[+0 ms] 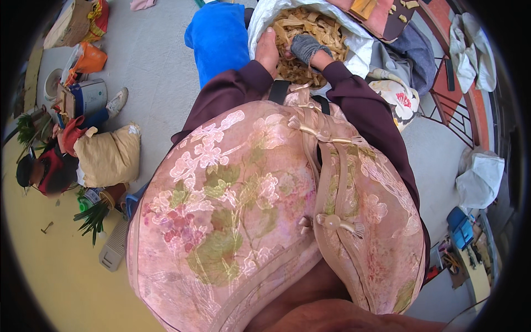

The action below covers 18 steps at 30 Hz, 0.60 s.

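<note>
A white woven sack (360, 58) stands open at the top of the view, holding tan, dry, strip-like pieces (312, 19). My bare left hand (266, 51) rests at the sack's left inner side, its fingers mostly hidden. My right hand (308, 51), in a grey glove with bare fingertips, is curled down among the pieces; whatever it holds is hidden. Both my forearms are in dark maroon sleeves.
A blue bundle (215, 41) lies left of the sack, fabric bundles (404, 61) right. At left are a seated person (47, 169), a beige sack (108, 155), a metal can (91, 99) and potted plants (91, 218). A red metal frame (451, 110) stands right.
</note>
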### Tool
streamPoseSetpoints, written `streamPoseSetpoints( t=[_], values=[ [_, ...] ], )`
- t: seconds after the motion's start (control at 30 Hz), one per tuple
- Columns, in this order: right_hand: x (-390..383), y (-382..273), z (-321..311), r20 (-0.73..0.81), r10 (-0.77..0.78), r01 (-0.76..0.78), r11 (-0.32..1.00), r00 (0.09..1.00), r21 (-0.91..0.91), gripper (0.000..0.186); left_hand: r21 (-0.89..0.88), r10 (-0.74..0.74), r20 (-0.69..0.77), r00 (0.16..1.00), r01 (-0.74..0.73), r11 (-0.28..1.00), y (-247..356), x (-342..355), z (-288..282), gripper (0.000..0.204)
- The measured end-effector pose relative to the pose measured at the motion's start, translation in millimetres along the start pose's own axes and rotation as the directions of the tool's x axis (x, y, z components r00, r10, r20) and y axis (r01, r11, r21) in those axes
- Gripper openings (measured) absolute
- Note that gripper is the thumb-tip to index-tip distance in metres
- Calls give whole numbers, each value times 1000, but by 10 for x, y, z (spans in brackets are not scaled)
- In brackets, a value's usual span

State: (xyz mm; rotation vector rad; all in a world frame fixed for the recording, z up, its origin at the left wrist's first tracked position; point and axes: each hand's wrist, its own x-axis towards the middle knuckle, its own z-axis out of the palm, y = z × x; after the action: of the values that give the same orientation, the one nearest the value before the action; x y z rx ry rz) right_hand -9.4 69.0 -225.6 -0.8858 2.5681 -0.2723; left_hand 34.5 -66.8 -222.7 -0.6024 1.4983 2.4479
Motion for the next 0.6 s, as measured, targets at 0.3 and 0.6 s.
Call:
streamPoseSetpoints(
  t=[0.3, 0.6],
  values=[
    [-1318, -365, -1830, -274, 458, 382, -162, 846, 910, 20, 97, -108, 31, 994, 105, 990, -87, 148, -49, 50],
    [-2001, -464, -1994, -451, 141, 440, 98, 882, 892, 40, 359, -526, 197, 828, 438, 824, 330, -250, 379, 65]
  ],
)
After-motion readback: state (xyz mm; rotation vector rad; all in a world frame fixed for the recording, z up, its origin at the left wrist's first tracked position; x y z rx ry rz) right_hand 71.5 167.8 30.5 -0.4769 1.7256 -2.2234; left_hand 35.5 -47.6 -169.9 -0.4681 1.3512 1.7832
